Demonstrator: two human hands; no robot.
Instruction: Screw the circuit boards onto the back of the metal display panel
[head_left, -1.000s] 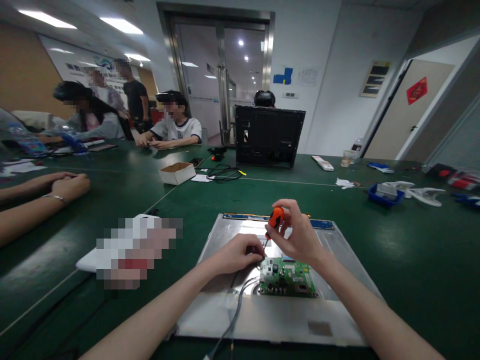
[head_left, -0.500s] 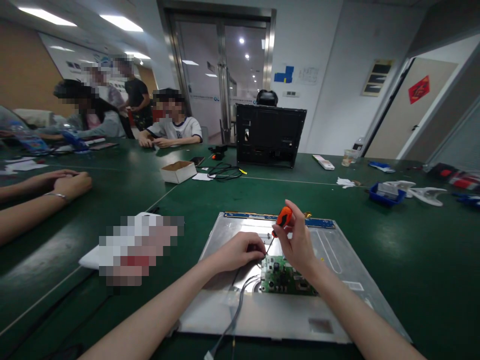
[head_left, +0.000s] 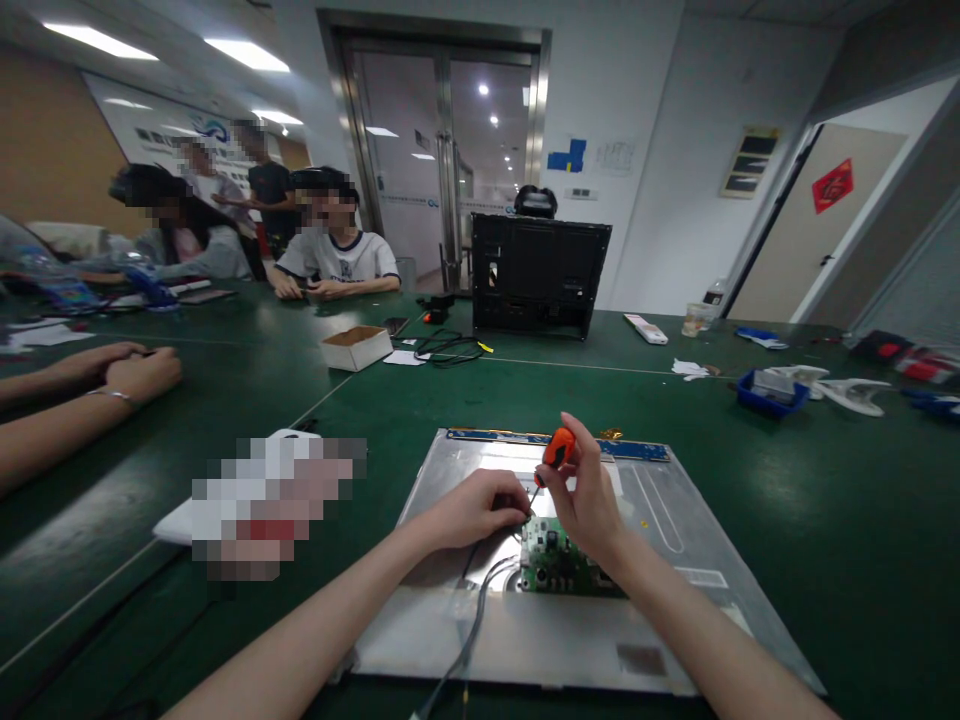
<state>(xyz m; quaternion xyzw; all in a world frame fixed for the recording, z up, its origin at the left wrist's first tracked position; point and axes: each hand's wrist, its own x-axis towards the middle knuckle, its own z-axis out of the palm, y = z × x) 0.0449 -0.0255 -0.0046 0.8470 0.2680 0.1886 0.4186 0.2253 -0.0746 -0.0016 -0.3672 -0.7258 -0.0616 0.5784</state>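
Note:
My right hand (head_left: 589, 490) is closed around the orange and black handle of a screwdriver (head_left: 557, 449). The tool tilts, its thin shaft pointing down to the upper left corner of a green circuit board (head_left: 559, 565). Beside the tip, my left hand (head_left: 484, 505) has its fingers pinched together; what they hold, if anything, is hidden. The board lies on the silver metal back of a display panel (head_left: 555, 640), flat on the table in front of me. A grey cable (head_left: 476, 630) runs from near the board's left edge towards me.
A black monitor frame (head_left: 540, 275) stands across the green table (head_left: 847, 560). A small white box (head_left: 356, 348), a black cable (head_left: 450, 346) and a blue tray (head_left: 771, 393) lie beyond the panel. Another person's hands (head_left: 139, 375) rest at the left, near a white blurred-out item (head_left: 176, 520).
The screwdriver handle and my right hand have shifted slightly down and left in view. My left hand stays at the board's corner.

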